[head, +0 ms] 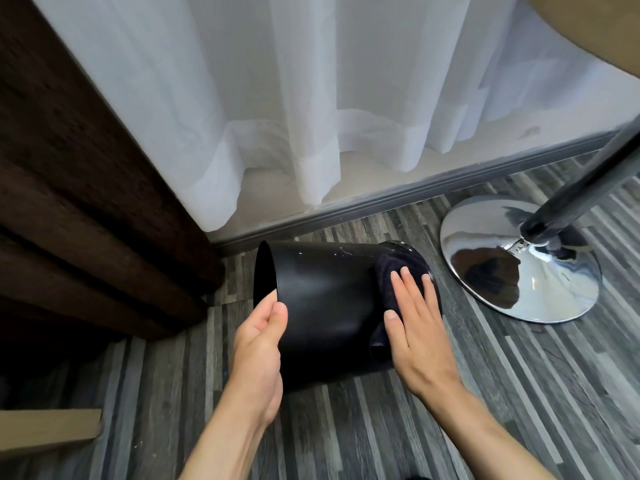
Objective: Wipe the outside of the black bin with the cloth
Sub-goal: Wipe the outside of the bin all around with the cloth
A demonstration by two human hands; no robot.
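Note:
The black bin (325,299) is tipped on its side above the floor, its open mouth facing left and its base to the right. White specks dot its upper wall. My left hand (258,344) grips the bin's rim, thumb on the outside wall. A dark cloth (391,278) is draped over the bin's base end. My right hand (415,327) lies flat on the cloth with fingers spread, pressing it against the bin.
A chrome stool base (519,265) with its pole stands just right of the bin. A grey skirting board (398,202) and white sheer curtain (277,116) lie behind. A dark brown curtain (76,188) hangs at left. Striped grey flooring (346,427) spreads below.

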